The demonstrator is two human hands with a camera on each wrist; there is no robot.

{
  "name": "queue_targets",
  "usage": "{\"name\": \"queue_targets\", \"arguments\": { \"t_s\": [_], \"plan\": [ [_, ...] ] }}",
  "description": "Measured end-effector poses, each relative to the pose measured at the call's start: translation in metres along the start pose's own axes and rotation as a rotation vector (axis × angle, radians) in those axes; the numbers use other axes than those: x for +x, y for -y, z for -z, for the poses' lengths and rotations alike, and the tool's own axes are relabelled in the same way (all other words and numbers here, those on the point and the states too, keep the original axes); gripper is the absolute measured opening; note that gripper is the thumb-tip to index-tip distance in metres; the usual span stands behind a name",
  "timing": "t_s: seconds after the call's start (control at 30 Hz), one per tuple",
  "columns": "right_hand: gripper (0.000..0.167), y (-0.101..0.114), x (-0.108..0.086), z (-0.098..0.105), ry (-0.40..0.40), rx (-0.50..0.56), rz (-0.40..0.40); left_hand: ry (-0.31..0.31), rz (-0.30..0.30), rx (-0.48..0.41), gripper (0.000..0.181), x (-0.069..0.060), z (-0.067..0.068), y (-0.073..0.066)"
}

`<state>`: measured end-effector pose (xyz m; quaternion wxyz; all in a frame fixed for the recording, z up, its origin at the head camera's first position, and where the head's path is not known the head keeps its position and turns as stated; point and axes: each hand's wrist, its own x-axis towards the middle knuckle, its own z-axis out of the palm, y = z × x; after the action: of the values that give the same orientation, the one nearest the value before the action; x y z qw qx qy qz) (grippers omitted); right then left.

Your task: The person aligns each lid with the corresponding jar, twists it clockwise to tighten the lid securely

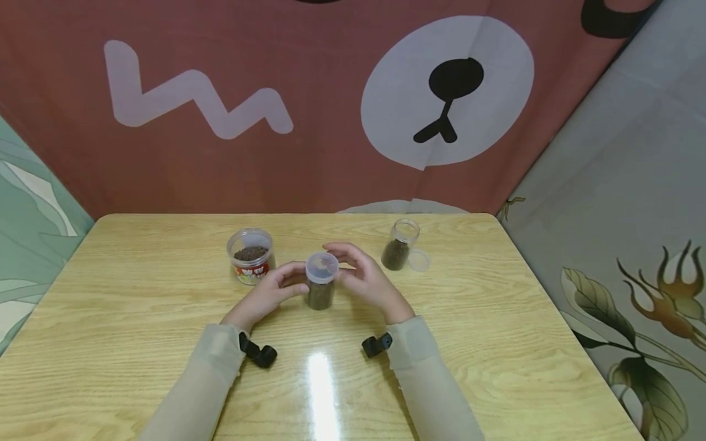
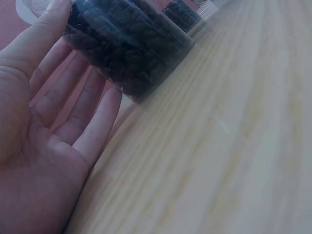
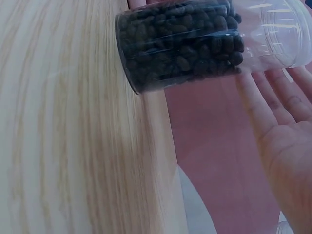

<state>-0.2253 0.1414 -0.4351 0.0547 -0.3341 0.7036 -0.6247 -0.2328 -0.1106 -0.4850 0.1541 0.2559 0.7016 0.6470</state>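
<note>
A clear jar (image 1: 320,295) stands upright near the table's middle, partly filled with dark brown beans (image 3: 185,44). Its translucent round lid (image 1: 322,266) sits on top. My left hand (image 1: 273,290) holds the jar from the left, its thumb in front and its fingers curving behind, as the left wrist view (image 2: 53,112) shows too. On the other side, my right hand (image 1: 366,278) is beside the lid with fingers loosely extended; in the right wrist view a fingertip appears to touch the jar just below its rim.
Behind my left hand stands a wide clear tub (image 1: 250,269) with a red label and dark contents. At the back right is an uncovered clear jar (image 1: 396,252) of dark beans, with a loose lid (image 1: 419,261) beside it. A wooden table (image 1: 496,367) meets a red curtain (image 1: 220,177).
</note>
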Motion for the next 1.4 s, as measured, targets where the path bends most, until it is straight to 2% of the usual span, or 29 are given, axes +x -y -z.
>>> {"name": "queue_targets", "arguments": {
  "t_s": [0.63, 1.0, 1.13, 1.4],
  "plan": [
    [0.042, 0.001, 0.0022, -0.0007, -0.006, 0.056, 0.016, -0.005, 0.01, 0.006, 0.047, 0.0019, 0.0009, -0.0008],
    [0.044, -0.0006, 0.0016, -0.0001, -0.034, 0.035, -0.013, 0.0, -0.001, 0.008, 0.047, 0.0013, 0.0011, 0.0003],
    [0.046, -0.0019, 0.0005, 0.0002, -0.026, 0.053, 0.001, 0.003, 0.0, 0.006, 0.046, 0.0009, 0.001, 0.0003],
    [0.044, 0.0004, -0.0007, -0.0004, 0.005, -0.004, 0.004, 0.004, -0.002, -0.001, 0.046, -0.0003, 0.0003, 0.0009]
  ]
}}
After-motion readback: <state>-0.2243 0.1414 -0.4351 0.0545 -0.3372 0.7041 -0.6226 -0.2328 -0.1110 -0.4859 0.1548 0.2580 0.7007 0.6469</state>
